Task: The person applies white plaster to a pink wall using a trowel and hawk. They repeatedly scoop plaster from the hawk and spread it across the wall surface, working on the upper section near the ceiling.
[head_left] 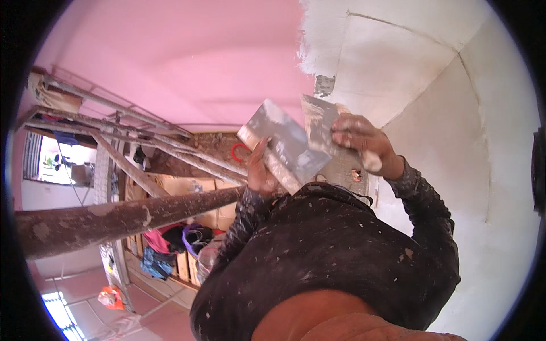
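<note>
Left hand [263, 173] pinches the wide scraper [287, 139] by its pale back edge, presumably keeping its smeared face clear for the narrower scraper [319, 118], gripped in the right hand [364, 139], blades close beyond the dark shirt [341, 244], contact unclear.

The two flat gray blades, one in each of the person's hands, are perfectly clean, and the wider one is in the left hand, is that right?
Not quite, they aren't clean: the head view shows pale smears on both the wider blade in the left hand and the narrower blade in the right hand. The rest is right.
</note>
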A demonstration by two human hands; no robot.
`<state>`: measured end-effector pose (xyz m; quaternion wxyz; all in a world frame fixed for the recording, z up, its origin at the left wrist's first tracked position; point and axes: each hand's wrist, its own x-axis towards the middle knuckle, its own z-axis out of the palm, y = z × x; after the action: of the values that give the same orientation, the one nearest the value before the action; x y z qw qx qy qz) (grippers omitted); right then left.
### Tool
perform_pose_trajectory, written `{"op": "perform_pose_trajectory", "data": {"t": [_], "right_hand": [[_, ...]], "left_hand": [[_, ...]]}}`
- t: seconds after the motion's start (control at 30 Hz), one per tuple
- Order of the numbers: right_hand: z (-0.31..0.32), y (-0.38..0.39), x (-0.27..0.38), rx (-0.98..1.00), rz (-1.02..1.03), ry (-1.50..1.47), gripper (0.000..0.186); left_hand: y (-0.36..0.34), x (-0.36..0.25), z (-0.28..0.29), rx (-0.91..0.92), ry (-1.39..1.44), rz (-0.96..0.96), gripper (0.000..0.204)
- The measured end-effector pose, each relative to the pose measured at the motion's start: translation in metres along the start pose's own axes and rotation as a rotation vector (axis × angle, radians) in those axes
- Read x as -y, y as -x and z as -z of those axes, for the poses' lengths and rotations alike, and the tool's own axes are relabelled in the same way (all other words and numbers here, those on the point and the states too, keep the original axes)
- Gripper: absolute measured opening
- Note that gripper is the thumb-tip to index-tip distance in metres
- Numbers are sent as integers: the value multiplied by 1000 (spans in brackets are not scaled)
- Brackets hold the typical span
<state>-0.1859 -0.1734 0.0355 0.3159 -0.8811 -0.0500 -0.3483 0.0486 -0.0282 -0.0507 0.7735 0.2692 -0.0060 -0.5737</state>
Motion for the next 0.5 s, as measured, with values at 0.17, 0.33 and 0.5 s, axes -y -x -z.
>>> {"op": "perform_pose_trajectory", "data": {"t": [0.17,0.33,0.5], "right_hand": [[-12,1,17,227,-24,307,51],[6,17,-17,275,-101,650,40],[32,33,-24,77,-390,612,45]], "left_hand": [[-24,19,7,119,37,192,27],[-21,5,-5,150,-129,184,21],[-14,-4,-45,101,-301,-127,19]]}}
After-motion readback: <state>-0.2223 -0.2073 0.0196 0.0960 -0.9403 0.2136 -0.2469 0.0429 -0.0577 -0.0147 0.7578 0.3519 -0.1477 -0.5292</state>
